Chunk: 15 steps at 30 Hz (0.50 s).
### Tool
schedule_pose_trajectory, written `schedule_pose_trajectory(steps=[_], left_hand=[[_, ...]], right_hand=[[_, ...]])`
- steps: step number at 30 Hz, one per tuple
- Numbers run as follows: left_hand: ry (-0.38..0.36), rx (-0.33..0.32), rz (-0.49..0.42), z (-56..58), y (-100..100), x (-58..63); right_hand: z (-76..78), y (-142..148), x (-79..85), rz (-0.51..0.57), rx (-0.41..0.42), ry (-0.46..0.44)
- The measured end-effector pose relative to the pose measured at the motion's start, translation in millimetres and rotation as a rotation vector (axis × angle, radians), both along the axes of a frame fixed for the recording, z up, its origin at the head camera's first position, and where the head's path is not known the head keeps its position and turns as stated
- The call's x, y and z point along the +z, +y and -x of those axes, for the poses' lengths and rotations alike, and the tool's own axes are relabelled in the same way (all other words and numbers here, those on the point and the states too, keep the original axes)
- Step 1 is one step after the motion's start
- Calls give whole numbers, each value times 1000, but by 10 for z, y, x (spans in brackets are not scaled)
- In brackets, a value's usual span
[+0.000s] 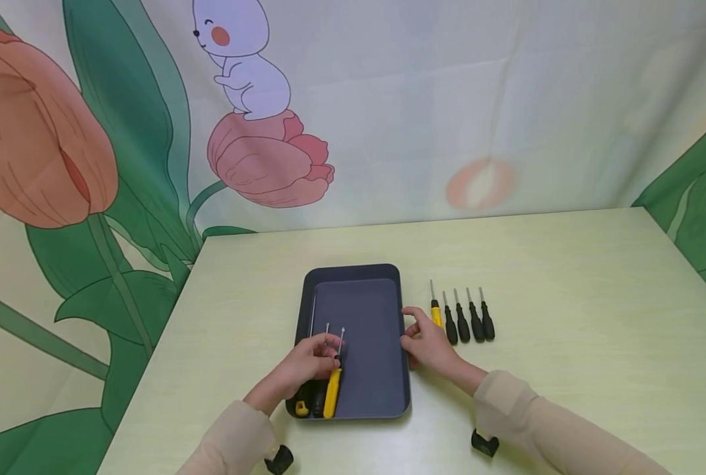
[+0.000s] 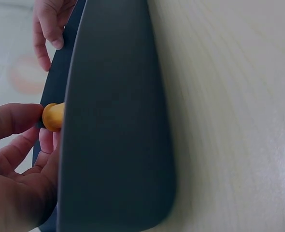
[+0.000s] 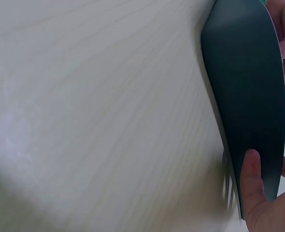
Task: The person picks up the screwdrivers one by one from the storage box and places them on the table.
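A dark grey rectangular tray (image 1: 373,343) lies on the table. Inside its left part, my left hand (image 1: 311,359) pinches a yellow-handled screwdriver (image 1: 332,396) near the top of its handle, the shaft pointing away from me. Beside it lie a black-handled tool (image 1: 319,399) and a yellow-and-black one (image 1: 301,408), both partly covered by the hand. My right hand (image 1: 433,343) holds the tray's right rim. In the right wrist view the thumb (image 3: 251,174) presses the tray's outer wall. The left wrist view shows the yellow handle end between thumb and fingers, mostly behind the tray wall.
Right of the tray stand in a row a yellow-and-black screwdriver (image 1: 436,313) and several black-handled screwdrivers (image 1: 462,326), tips pointing away. The right hand is close to the yellow one. A printed curtain (image 1: 388,132) hangs behind the pale wooden table (image 1: 578,316).
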<state>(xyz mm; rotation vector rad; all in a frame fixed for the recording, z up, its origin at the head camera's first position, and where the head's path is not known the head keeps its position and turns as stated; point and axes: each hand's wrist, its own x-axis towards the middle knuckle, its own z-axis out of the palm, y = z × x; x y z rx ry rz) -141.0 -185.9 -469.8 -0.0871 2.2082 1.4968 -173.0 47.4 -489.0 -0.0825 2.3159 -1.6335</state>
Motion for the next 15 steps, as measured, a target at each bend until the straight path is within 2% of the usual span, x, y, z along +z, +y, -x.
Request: schedule_pose_trajectory(steps=[6,15], left_hand=[[24,13,-6,14,-26,-5],[27,73,-42,86,-90,114]], right_hand=[[7,-2,-16,-3,-2,-5],[6,0,-24,2,-3,7]])
